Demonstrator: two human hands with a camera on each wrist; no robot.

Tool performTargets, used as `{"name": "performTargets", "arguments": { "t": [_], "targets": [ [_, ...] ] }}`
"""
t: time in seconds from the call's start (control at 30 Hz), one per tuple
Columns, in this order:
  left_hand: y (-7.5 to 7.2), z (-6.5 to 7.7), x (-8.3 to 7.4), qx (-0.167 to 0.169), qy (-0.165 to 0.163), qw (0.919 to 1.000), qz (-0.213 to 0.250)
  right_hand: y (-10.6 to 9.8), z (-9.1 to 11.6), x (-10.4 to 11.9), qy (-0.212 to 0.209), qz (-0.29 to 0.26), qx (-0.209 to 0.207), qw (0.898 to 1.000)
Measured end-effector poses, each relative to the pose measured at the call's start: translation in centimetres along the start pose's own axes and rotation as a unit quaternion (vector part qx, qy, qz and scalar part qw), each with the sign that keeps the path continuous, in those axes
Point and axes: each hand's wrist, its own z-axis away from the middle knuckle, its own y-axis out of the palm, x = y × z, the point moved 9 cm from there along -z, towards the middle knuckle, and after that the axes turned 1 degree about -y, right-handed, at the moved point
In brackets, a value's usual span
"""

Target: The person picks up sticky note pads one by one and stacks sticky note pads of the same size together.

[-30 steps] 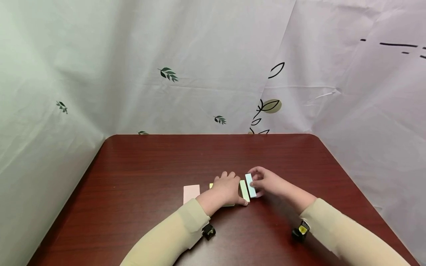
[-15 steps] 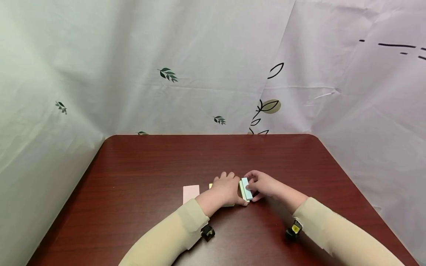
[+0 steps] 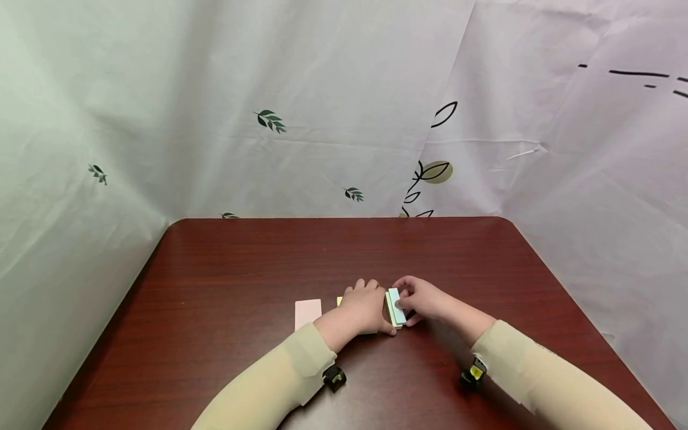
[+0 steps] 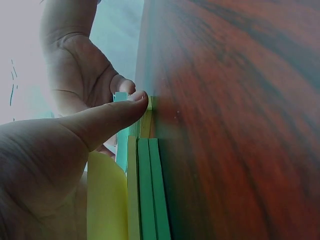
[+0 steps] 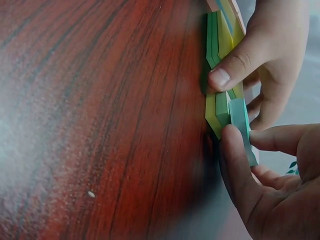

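Note:
My right hand (image 3: 427, 300) pinches a narrow pale-blue sticky note pad (image 3: 398, 306) between thumb and fingers. That pad lies over or against a pale-green narrow sticky note pad (image 5: 222, 107), with a yellow one (image 5: 212, 116) under it. Spread across the row, my left hand (image 3: 361, 310) holds the narrow pads, its thumb (image 4: 117, 116) at their near end and its other fingers towards the far side. Thicker green pads (image 4: 151, 190) and a yellow pad (image 4: 107, 195) sit beside and beneath the left palm. The head view hides most of these.
A pink sticky note pad (image 3: 308, 314) lies left of the left hand on the dark red wooden table (image 3: 242, 257). White patterned cloth (image 3: 322, 107) hangs behind the table and along its sides. Both wrists carry small black cameras (image 3: 334, 378).
My right hand has moved left with the pale-blue pad, bringing it from beside the pale-green pad onto or against it. The left hand has stayed nearly still, its thumb shifting slightly.

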Motion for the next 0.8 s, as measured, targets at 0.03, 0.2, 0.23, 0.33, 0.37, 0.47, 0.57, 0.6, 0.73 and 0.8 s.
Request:
{"name": "performTargets", "arguments": {
  "t": [0.03,0.2,0.23,0.33,0.37,0.47,0.57,0.6,0.73,0.8],
  "targets": [
    [0.01,0.01,-0.01,-0.001,0.0,1.0,0.0,0.07,0.01,-0.01,0.0,0.0,0.0,1.0],
    [-0.02,0.07,-0.08,-0.003,0.002,1.0,-0.005,0.2,0.06,0.1,-0.002,0.005,-0.004,1.0],
    [-0.03,0.08,-0.1,-0.003,0.003,1.0,-0.007,0.19,0.05,0.11,-0.002,0.007,-0.005,1.0],
    [-0.07,0.13,-0.13,-0.005,0.003,0.9999,-0.01,0.11,0.03,0.14,-0.001,0.008,-0.006,1.0],
    [-0.09,0.14,-0.13,-0.006,0.004,0.9999,-0.011,0.11,0.01,0.15,-0.002,0.009,-0.006,1.0],
    [-0.12,0.16,-0.15,-0.006,0.004,0.9999,-0.011,0.14,-0.01,0.2,-0.005,0.009,-0.005,1.0],
    [-0.15,0.15,-0.15,-0.006,0.003,0.9999,-0.01,0.2,-0.01,0.26,-0.007,0.009,-0.007,1.0],
    [-0.15,0.14,-0.15,-0.006,0.003,0.9999,-0.01,0.21,-0.02,0.27,-0.007,0.008,-0.007,1.0],
    [-0.07,0.09,-0.14,-0.006,0.002,0.9999,-0.01,0.23,0.0,0.22,-0.005,0.006,-0.01,1.0],
    [-0.03,0.07,-0.14,-0.006,0.001,0.9999,-0.011,0.23,-0.01,0.17,-0.004,0.004,-0.01,1.0]
  ]
}}
